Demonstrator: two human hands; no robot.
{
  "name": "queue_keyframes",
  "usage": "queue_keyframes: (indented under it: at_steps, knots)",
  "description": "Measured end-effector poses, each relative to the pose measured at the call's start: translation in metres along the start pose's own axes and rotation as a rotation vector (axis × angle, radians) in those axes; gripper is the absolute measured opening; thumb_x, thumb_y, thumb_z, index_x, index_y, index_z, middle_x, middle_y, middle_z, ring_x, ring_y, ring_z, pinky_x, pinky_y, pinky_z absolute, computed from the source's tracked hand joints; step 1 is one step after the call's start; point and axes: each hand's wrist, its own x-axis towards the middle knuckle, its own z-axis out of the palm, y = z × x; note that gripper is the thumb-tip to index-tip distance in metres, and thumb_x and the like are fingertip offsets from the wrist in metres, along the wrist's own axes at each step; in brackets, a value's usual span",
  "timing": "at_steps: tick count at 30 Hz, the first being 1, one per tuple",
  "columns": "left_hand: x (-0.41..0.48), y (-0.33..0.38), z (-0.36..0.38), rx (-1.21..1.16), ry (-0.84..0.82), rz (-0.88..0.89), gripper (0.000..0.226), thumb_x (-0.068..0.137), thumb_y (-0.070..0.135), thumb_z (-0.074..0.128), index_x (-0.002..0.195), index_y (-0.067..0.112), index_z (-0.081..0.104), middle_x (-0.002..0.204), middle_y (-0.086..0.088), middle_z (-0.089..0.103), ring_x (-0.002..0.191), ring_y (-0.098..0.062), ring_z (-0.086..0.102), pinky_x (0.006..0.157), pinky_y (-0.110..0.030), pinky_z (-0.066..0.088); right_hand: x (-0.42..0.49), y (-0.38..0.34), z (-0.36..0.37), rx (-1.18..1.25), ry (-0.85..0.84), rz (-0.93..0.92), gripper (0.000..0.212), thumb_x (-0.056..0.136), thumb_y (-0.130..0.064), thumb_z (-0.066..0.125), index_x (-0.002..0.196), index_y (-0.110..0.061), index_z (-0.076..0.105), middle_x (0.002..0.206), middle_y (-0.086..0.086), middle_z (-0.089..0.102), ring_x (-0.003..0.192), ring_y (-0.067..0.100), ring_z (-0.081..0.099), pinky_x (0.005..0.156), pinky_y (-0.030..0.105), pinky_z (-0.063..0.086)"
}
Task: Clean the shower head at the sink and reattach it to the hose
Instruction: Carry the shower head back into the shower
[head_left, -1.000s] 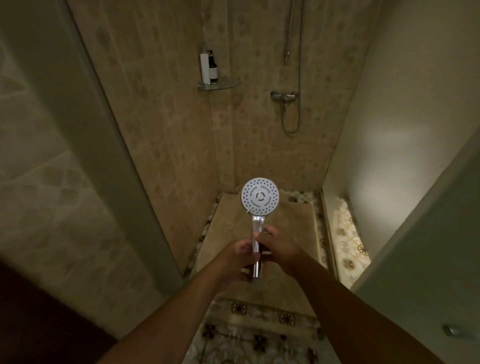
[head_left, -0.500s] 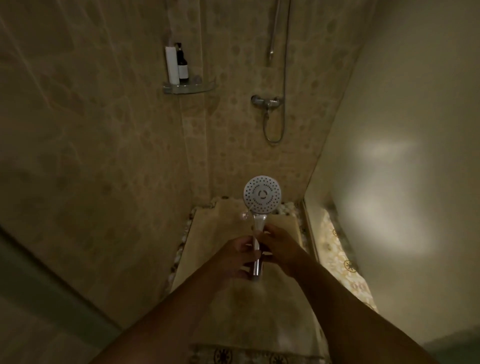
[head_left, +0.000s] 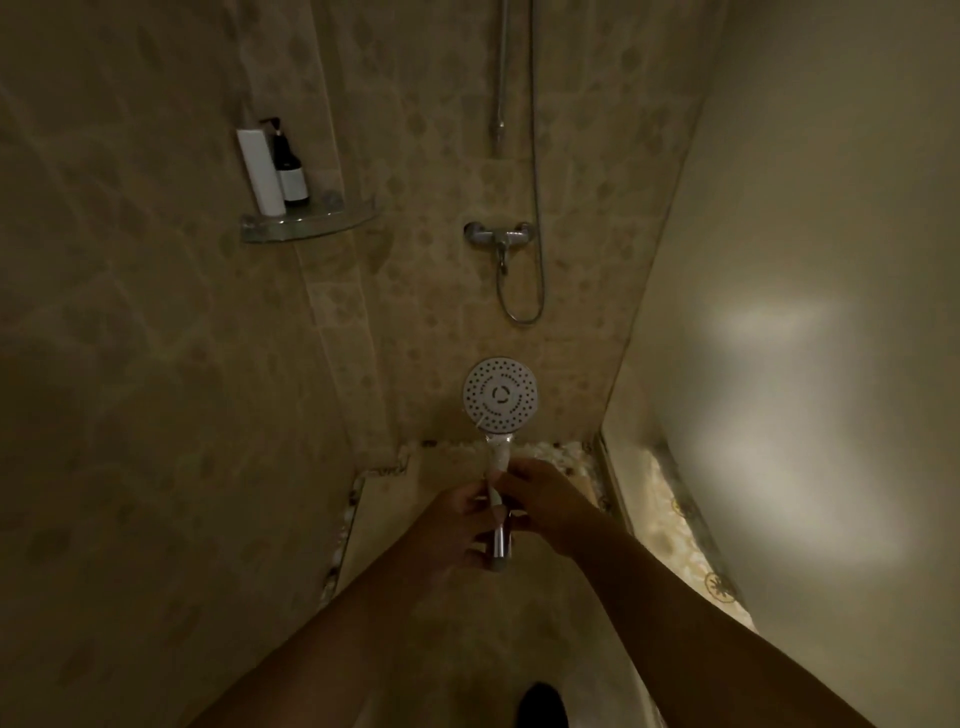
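I hold a chrome shower head (head_left: 500, 396) upright in front of me, its round white nozzle face toward the camera. My left hand (head_left: 457, 512) grips the handle from the left. From the right, my right hand (head_left: 540, 499) pinches the same handle. The handle's lower end sticks out below both hands, free of any hose. The metal hose (head_left: 535, 218) hangs in a loop from the wall mixer tap (head_left: 497, 235) on the back wall, above the shower head.
A glass corner shelf (head_left: 306, 223) on the left wall carries a white tube and a dark pump bottle. A frosted glass panel (head_left: 810, 322) closes the right side. The shower floor (head_left: 467, 597) has a pebble border. A dark foot (head_left: 540, 704) shows at the bottom.
The view has advanced into the shower stall; the door frame on the left has left the picture and the mixer and shelf look closer. Both hands keep their hold on the handle.
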Motion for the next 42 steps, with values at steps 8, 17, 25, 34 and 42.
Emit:
queue_keyframes:
  at_steps: [8, 17, 25, 34, 42]
  knots:
    - [0.184, 0.063, 0.003, -0.047, 0.025, -0.065, 0.028, 0.094, 0.015, 0.067, 0.121, 0.020, 0.065, 0.105, -0.010, 0.074, 0.082, -0.022, 0.071, 0.064, -0.036, 0.058, 0.155, -0.053, -0.105, -0.007, -0.009, 0.005, 0.024, 0.100, -0.015, 0.054, 0.113, 0.003, 0.061, 0.102, 0.019, 0.066, 0.090, 0.028, 0.064, 0.080, 0.041, 0.056]
    - [0.297, 0.133, -0.012, -0.041, 0.104, -0.052, 0.019, 0.095, 0.013, 0.065, 0.114, 0.013, 0.065, 0.099, -0.007, 0.072, 0.081, -0.020, 0.071, 0.063, -0.033, 0.057, 0.258, -0.133, -0.156, 0.014, -0.020, -0.011, 0.028, 0.099, -0.016, 0.055, 0.119, 0.002, 0.061, 0.110, 0.022, 0.066, 0.097, 0.029, 0.062, 0.092, 0.047, 0.053]
    - [0.376, 0.176, -0.076, -0.015, 0.043, 0.015, 0.034, 0.092, 0.009, 0.067, 0.126, 0.009, 0.059, 0.111, -0.018, 0.071, 0.094, -0.033, 0.072, 0.069, -0.040, 0.059, 0.352, -0.165, -0.149, -0.055, -0.032, -0.048, 0.021, 0.098, -0.020, 0.057, 0.107, -0.005, 0.068, 0.101, 0.013, 0.074, 0.091, 0.029, 0.069, 0.082, 0.043, 0.054]
    - [0.473, 0.250, -0.150, -0.009, -0.064, 0.122, 0.030, 0.093, 0.008, 0.064, 0.123, 0.010, 0.062, 0.096, -0.014, 0.071, 0.082, -0.025, 0.070, 0.064, -0.032, 0.053, 0.456, -0.233, -0.129, 0.063, 0.094, -0.082, 0.016, 0.098, -0.014, 0.057, 0.100, -0.001, 0.067, 0.085, 0.016, 0.065, 0.067, 0.020, 0.060, 0.055, 0.027, 0.047]
    - [0.546, 0.297, -0.168, -0.003, -0.095, 0.155, 0.032, 0.092, 0.004, 0.064, 0.123, 0.012, 0.061, 0.100, -0.014, 0.075, 0.088, -0.030, 0.074, 0.066, -0.037, 0.058, 0.515, -0.282, -0.156, 0.010, 0.087, -0.213, 0.026, 0.096, -0.013, 0.059, 0.109, 0.009, 0.058, 0.087, 0.020, 0.062, 0.071, 0.029, 0.059, 0.058, 0.030, 0.047]
